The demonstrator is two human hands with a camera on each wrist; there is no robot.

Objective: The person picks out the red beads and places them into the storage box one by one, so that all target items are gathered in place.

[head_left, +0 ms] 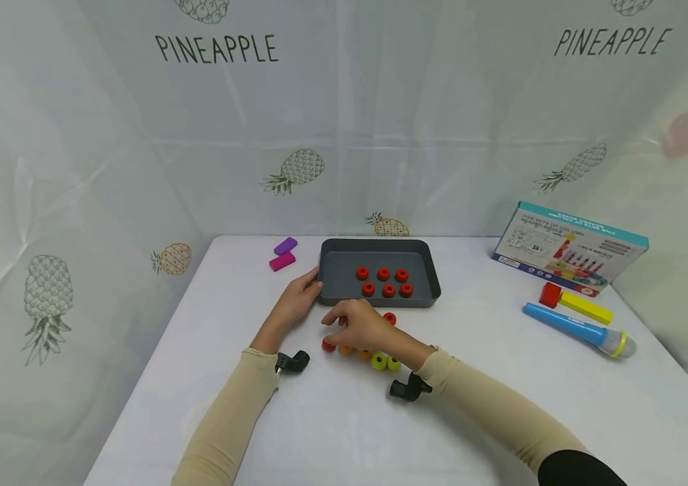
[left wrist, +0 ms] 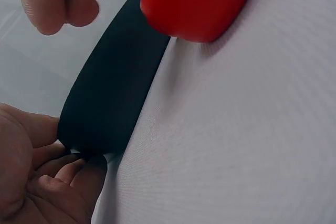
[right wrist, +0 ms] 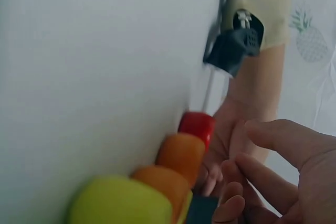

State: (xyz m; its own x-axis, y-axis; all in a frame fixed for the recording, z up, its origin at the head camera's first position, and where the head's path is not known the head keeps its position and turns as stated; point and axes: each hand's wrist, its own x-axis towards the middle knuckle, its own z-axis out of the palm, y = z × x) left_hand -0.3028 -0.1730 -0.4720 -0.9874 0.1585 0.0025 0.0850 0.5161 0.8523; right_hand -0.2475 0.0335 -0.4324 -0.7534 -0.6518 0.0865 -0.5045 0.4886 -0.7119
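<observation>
A dark grey tray (head_left: pixel 344 256) lies on the white table with several red beads (head_left: pixel 389 290) inside in two rows. My left hand (head_left: pixel 295 302) holds the tray's near left corner, thumb and fingers on either side in the left wrist view. My right hand (head_left: pixel 357 324) hovers in front of the tray with nothing in its bent fingers, thumb and index finger apart. Just below it, a red bead (head_left: pixel 328 346), orange beads (right wrist: pixel 181 153) and yellow-green beads (head_left: pixel 379 362) sit in a slanting line. Another red bead (head_left: pixel 389 318) lies beyond my right wrist, near the tray.
A purple block (head_left: pixel 285 246) and a magenta block (head_left: pixel 282 261) lie left of the tray. At the right are a blue toy microphone (head_left: pixel 574 328), a red block (head_left: pixel 550 295), a yellow block (head_left: pixel 587 307) and a printed box (head_left: pixel 568 246). A pineapple-print curtain (head_left: pixel 344 121) hangs behind.
</observation>
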